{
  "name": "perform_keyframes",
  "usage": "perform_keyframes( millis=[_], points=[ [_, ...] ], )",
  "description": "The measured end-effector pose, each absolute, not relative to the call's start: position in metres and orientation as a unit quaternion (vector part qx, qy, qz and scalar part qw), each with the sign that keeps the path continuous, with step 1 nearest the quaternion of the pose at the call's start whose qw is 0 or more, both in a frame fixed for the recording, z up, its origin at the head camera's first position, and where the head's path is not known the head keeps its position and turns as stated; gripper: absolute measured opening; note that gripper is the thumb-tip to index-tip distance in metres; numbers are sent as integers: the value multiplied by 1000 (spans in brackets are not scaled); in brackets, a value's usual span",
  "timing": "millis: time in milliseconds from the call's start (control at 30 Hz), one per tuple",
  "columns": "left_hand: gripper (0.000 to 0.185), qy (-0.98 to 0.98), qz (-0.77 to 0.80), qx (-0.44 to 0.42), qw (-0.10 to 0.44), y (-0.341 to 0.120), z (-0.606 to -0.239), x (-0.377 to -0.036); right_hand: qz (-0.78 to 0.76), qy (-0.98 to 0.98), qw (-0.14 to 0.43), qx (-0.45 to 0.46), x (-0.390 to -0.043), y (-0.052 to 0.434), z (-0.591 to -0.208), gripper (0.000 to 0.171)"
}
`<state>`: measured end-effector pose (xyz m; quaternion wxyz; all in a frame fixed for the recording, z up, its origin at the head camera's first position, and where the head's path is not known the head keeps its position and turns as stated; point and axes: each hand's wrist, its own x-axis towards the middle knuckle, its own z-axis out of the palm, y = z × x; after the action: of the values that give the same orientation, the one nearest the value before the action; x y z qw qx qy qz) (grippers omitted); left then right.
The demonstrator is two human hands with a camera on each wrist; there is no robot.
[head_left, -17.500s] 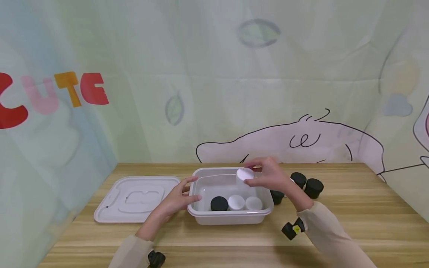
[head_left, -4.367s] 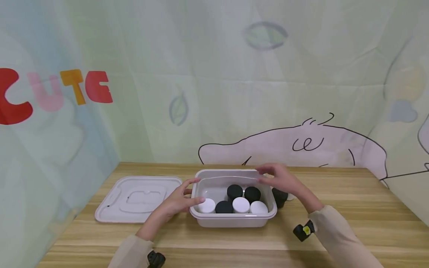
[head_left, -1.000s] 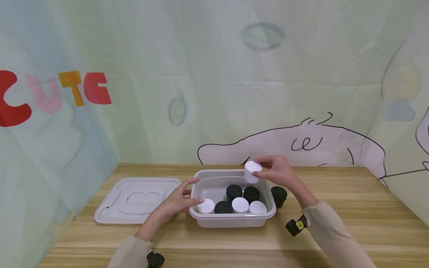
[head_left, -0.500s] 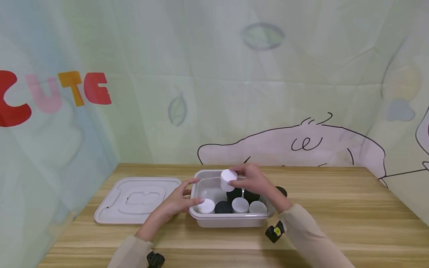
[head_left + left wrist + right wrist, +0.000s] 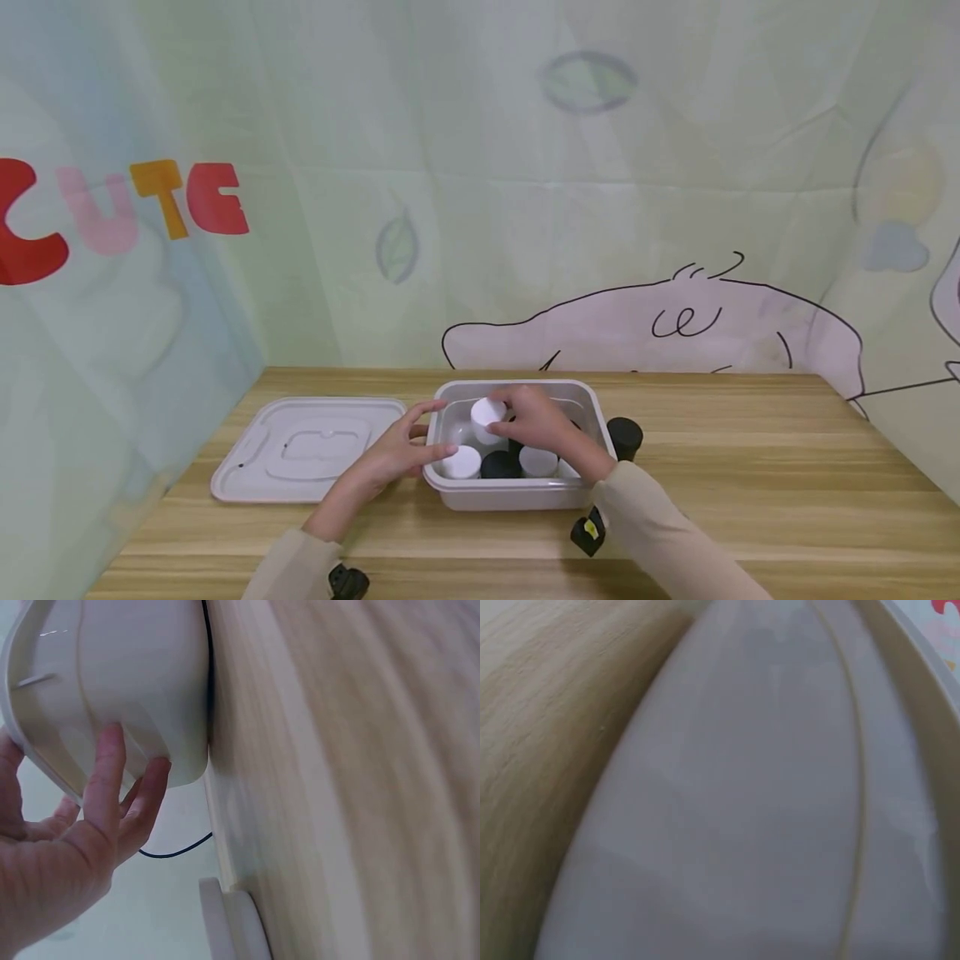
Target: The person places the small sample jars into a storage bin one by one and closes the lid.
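Observation:
In the head view my right hand (image 5: 542, 423) pinches a white round jar (image 5: 487, 415) between thumb and fingers, inside the back-left part of a white plastic box (image 5: 517, 498). My left hand (image 5: 392, 450) holds the box's left side, thumb over the rim. The left wrist view has this left hand (image 5: 90, 825) with fingers against the outer wall. Along the box's front stand a white jar (image 5: 461, 463), a black jar (image 5: 500, 465) and another white jar (image 5: 538, 462). My right hand partly hides the jars behind and to the right. The right wrist view holds only the box wall (image 5: 742, 787).
A white lid (image 5: 255, 479) lies flat on the wooden table (image 5: 750, 500), left of the box. A black jar (image 5: 624, 437) stands just outside the box's right wall. Behind the table hangs a printed cloth (image 5: 480, 208).
My right hand has carried the white jar leftward from above the box's back-right corner and lowered it inside, at the back left. My left hand stays on the box's left side.

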<state>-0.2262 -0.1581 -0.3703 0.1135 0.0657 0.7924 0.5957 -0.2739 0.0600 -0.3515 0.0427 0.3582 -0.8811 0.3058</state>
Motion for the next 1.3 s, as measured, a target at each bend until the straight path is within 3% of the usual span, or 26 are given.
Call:
perform_keyframes(
  millis=[633, 933, 1300],
  points=[
    [73, 795, 595, 64, 104, -158, -370, -226, 258, -921, -3, 292, -272, 60, -358, 14],
    [74, 793, 595, 65, 110, -158, -372, -226, 271, -928, -21, 254, -272, 77, -350, 41],
    [74, 793, 596, 58, 110, -158, -371, -226, 327, -914, 14, 240, -275, 131, -332, 44]
  ],
)
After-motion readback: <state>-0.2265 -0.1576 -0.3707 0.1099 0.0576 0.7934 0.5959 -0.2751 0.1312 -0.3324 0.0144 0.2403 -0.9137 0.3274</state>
